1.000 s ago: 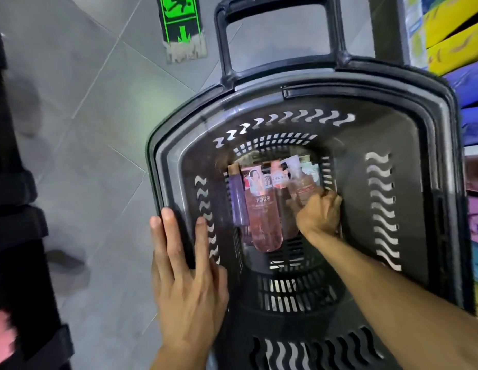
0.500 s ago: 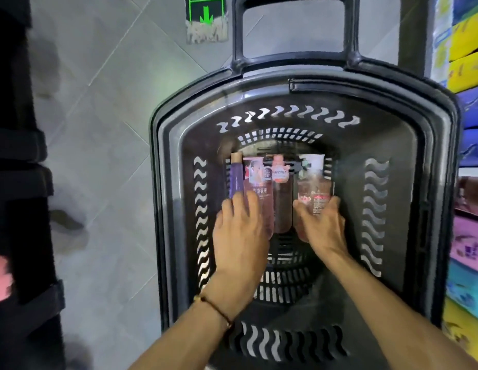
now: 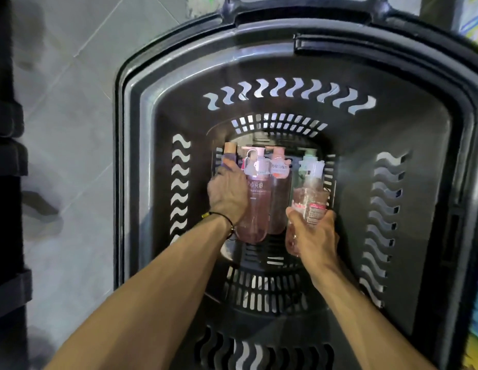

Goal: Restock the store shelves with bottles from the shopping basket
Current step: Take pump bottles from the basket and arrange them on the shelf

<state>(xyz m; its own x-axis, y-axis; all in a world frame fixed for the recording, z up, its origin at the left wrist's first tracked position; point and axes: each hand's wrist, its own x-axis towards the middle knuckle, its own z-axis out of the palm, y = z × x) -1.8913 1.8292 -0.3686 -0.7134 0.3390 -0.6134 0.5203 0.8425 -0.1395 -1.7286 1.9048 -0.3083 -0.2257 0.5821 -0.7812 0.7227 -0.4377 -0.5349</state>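
Observation:
A deep black shopping basket (image 3: 299, 62) stands on the floor and both my arms reach into it. My right hand (image 3: 314, 237) grips a clear pump bottle (image 3: 311, 194) with a red-and-white label, lifted a little off the bottom. My left hand (image 3: 228, 192) curls round a slim purple bottle (image 3: 230, 156) at the left of the row. Between them lie a large pink bottle (image 3: 255, 209) and a narrower pink bottle (image 3: 279, 198) on the basket's bottom.
Grey floor tiles (image 3: 72, 102) lie left of the basket. A dark rack (image 3: 5, 209) runs down the left edge. Coloured shelf goods (image 3: 475, 329) show at the far right. The basket's pull handle (image 3: 299, 1) is at the top.
My left hand went from the basket's rim down inside and closed round the purple bottle. My right hand took hold of the clear pump bottle and raised it. The camera came closer.

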